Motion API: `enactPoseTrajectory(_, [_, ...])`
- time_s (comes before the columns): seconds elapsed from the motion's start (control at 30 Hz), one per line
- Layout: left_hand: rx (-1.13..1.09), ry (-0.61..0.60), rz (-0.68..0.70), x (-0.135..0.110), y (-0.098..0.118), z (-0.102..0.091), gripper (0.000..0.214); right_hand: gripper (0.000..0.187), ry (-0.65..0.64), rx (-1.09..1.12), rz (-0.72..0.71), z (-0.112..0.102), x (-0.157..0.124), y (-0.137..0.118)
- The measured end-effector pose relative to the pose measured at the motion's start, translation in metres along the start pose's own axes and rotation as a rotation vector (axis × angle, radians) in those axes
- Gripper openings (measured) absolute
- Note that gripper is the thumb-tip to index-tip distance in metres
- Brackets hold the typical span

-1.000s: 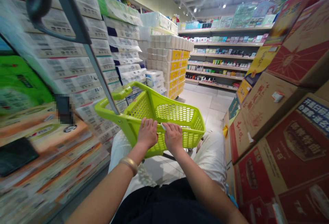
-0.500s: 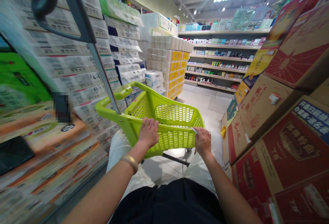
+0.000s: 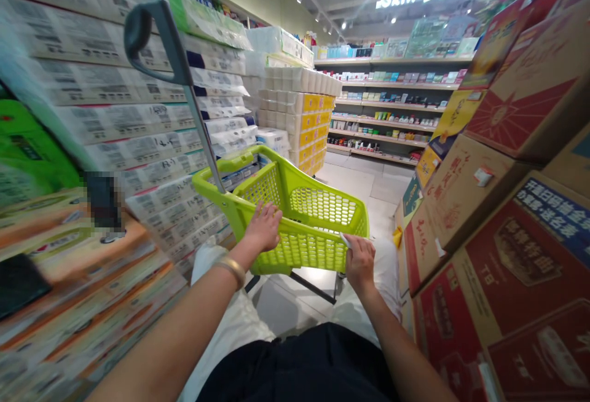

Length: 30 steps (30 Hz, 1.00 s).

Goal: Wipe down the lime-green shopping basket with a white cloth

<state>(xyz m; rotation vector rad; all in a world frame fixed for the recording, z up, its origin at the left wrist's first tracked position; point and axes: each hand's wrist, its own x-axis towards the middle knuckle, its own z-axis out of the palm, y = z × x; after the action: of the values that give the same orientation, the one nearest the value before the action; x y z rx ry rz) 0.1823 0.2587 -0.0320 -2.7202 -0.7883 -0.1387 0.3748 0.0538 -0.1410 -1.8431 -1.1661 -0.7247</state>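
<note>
A lime-green shopping cart [image 3: 313, 253] with a perforated basket stands crosswise before my legs. My left hand [image 3: 264, 228] lies over the near rim of its basket, fingers bent across the edge. At the right end of the same rim, my right hand [image 3: 361, 260] is closed on the basket, and a small white piece [image 3: 345, 240], perhaps paper, shows at its fingertips. A grey looped handle [image 3: 177, 51] rises on a metal pole from the cart's left end. Inside, the visible part of the basket holds nothing.
Stacked tissue packs [image 3: 124, 119] line the left side, with orange packs [image 3: 120, 279] nearer me. Cartons [image 3: 520, 254] rise close on the right. Yellow-and-white paper packs [image 3: 313, 122] stand ahead, before stocked shelves [image 3: 387, 104]. Tiled floor [image 3: 354, 174] runs between.
The cart has turned a little, its handle and left end swinging rightward. Both hands stay at the basket's rim; the left hand's fingers look slightly more raised. The view has shifted slightly.
</note>
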Motion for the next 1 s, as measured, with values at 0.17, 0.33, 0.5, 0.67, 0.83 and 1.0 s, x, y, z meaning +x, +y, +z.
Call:
enactPoseTrajectory(0.17, [-0.051,0.048,-0.067,0.010,-0.011,0.005,0.076,0.041,-0.004,0.010,-0.034,-0.003,-0.009,-0.016])
enactPoseTrajectory(0.33, [-0.187,0.223,-0.152,-0.005,0.004,0.017,0.083,0.043,0.012,0.083,-0.057,-0.001,-0.015,-0.035])
enactPoseTrajectory(0.5, [-0.344,0.274,-0.020,-0.031,0.038,0.025,0.073,0.045,0.010,0.174,-0.097,0.003,-0.018,-0.055])
enactPoseTrajectory(0.67, [-0.506,0.311,0.113,-0.049,0.072,0.023,0.075,0.045,-0.083,0.281,-0.161,0.006,-0.022,-0.074])
enactPoseTrajectory(0.83, [-0.601,0.257,0.190,-0.058,0.090,0.025,0.086,0.045,-0.152,0.392,-0.251,0.006,-0.024,-0.080])
enactPoseTrajectory(1.0, [-0.483,0.177,0.187,-0.058,0.089,0.035,0.079,0.047,-0.171,0.330,-0.239,0.006,-0.024,-0.062])
